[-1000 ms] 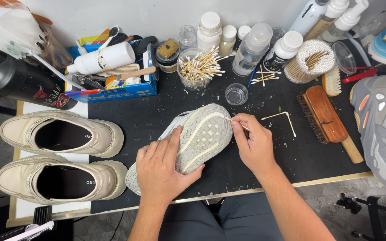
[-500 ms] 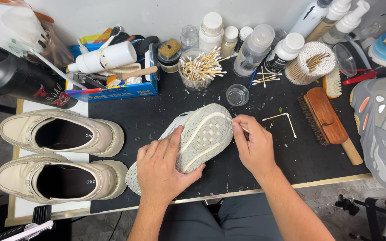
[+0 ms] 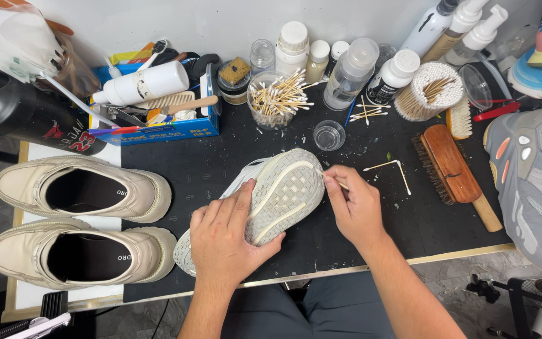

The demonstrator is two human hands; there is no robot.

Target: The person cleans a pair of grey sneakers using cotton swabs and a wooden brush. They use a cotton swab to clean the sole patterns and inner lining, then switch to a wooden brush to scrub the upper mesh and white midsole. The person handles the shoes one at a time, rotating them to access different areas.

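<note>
A white sneaker [image 3: 286, 188] lies sole-up on the black mat [image 3: 359, 220], toe pointing away from me. My left hand [image 3: 224, 238] rests flat on the heel half of the sole and holds it down. My right hand [image 3: 354, 204] pinches a cotton swab [image 3: 335, 181] whose tip touches the sole's right edge near the toe.
Two beige loafers [image 3: 83, 191] stand at the left. A blue box of tools [image 3: 158, 129], a jar of used swabs [image 3: 277, 97], bottles [image 3: 349, 72], a small clear cup [image 3: 329, 135], a wooden brush [image 3: 453, 169] and a grey sneaker [image 3: 531, 188] surround the mat. Loose swabs [image 3: 390, 166] lie nearby.
Both hands and the sneaker stay in place; the swab tip works slightly along the sole's edge. The view has shifted a little.
</note>
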